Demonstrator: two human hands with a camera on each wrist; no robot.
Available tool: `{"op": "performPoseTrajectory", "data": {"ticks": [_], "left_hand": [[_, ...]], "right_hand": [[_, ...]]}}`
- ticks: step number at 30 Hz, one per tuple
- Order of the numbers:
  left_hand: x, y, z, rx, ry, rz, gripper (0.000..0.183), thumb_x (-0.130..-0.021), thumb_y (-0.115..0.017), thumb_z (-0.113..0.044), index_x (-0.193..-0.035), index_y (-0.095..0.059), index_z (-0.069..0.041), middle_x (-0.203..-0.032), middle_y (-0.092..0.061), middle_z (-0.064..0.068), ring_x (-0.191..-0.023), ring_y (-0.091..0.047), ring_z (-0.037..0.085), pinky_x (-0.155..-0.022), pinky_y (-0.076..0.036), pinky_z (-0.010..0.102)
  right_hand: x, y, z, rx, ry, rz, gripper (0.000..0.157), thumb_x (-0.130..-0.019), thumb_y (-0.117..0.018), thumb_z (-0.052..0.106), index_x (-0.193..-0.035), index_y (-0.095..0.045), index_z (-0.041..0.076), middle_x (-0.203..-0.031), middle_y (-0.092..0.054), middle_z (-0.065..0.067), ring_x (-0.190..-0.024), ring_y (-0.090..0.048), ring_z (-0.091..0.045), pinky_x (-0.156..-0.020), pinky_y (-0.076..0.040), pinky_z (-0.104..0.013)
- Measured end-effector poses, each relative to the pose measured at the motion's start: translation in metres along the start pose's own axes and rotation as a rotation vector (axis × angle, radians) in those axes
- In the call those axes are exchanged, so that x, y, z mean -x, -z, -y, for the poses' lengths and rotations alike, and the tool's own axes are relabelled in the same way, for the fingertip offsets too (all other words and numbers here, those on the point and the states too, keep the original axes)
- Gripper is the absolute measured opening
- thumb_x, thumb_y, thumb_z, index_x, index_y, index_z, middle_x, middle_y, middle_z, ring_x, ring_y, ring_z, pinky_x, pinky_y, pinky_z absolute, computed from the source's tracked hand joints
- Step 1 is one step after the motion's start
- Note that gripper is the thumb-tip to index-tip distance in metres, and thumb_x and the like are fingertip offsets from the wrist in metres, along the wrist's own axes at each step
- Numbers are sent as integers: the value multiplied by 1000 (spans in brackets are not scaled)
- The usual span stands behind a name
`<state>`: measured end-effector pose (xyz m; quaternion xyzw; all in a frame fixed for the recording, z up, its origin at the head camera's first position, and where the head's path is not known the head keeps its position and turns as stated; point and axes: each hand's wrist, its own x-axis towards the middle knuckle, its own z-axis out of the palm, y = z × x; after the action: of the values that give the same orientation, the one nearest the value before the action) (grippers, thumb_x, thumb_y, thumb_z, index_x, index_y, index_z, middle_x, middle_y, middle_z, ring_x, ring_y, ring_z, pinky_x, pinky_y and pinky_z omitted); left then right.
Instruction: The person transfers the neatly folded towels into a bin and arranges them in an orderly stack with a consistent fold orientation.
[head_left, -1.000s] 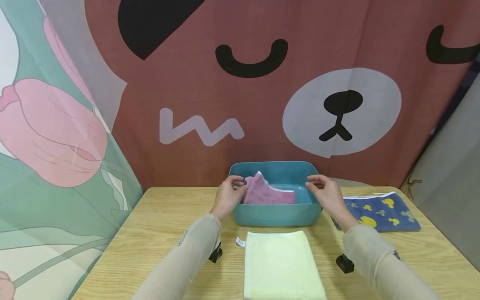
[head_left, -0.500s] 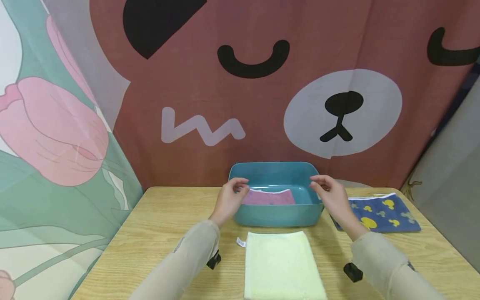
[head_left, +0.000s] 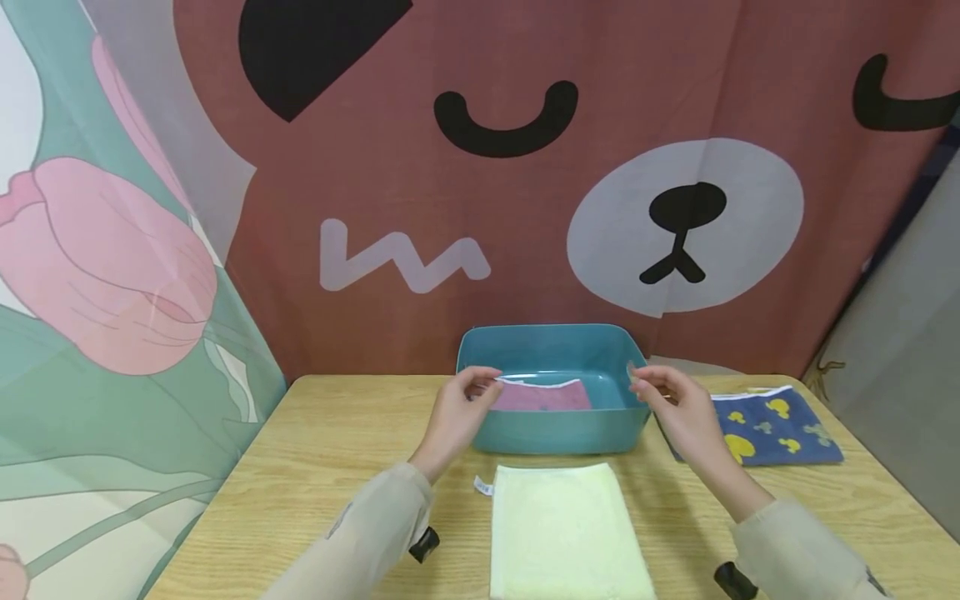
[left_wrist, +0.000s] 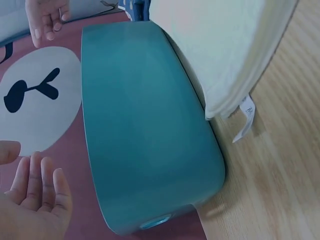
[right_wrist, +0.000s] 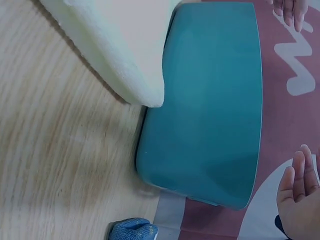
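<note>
A pink towel [head_left: 543, 396] with a white edge lies inside the teal plastic bin [head_left: 558, 432], partly hidden by the front wall. At the bin's left end hovers my left hand [head_left: 456, 414], fingers loosely bent and nothing between them. My right hand [head_left: 684, 414] is at the right end, also holding nothing, its thumb apart from the fingers. Both wrist views show the bin's outer wall [left_wrist: 145, 115] with the left palm [left_wrist: 37, 210] and the right palm [right_wrist: 302, 205] above its rim. In front of the bin a folded pale yellow towel [head_left: 570, 533] lies flat.
A blue towel with yellow prints [head_left: 787, 429] lies folded on the wooden table [head_left: 337, 467], right of the bin. Behind the table hangs a curtain with a bear print [head_left: 525, 208]. A white tag [head_left: 483, 486] sticks out from the yellow towel's left edge.
The pink towel's raised peak has dropped, and the towel now lies low in the bin. Both hands have drawn back toward the body, the right one also shifting right.
</note>
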<state>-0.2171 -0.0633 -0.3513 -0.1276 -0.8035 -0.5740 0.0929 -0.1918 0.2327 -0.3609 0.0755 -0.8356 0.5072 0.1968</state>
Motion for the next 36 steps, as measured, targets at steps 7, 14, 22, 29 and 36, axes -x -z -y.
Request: {"op": "performPoseTrajectory", "data": {"ticks": [7,14,22,29,36], "left_hand": [[15,5,-1,-5,-13,23,15,-96,-67,-14,-110,-71,-12,-96,-67,0,-88,-60,16,-82,-50,32],[29,6,-2,-21,-47,42,16,-95,-68,-16,-109,-71,-9,-96,-68,0,-90,-62,17,-80,-50,31],[45,9,9,-29,-9,80,16,-96,-67,-19,-109,-71,-11,-96,-67,-2,-90,-61,16,-79,-49,29],[55,8,23,-24,23,97,24,-96,-67,-21,-112,-69,-4,-96,-66,0,-91,-60,17,-78,-49,27],[64,5,35,-52,36,110,23,-95,-67,-20,-110,-70,-2,-95,-67,0,-90,-59,17,-75,-49,25]], "right_hand": [[14,1,6,17,-18,16,27,-102,-58,22,-119,-65,3,-107,-68,-13,-88,-62,-5,-76,-49,-14],[28,2,13,31,-53,48,28,-101,-60,25,-120,-65,5,-105,-68,-11,-87,-61,-2,-76,-49,-15],[46,-4,4,16,-55,44,20,-99,-62,16,-113,-68,3,-100,-70,-9,-86,-63,-5,-74,-51,-16],[59,-10,-7,5,-96,52,18,-98,-63,13,-112,-68,2,-94,-69,-5,-81,-62,-12,-71,-51,-20],[68,-13,-14,28,-148,83,18,-98,-63,12,-112,-68,2,-96,-68,-7,-81,-62,-13,-71,-52,-24]]}}
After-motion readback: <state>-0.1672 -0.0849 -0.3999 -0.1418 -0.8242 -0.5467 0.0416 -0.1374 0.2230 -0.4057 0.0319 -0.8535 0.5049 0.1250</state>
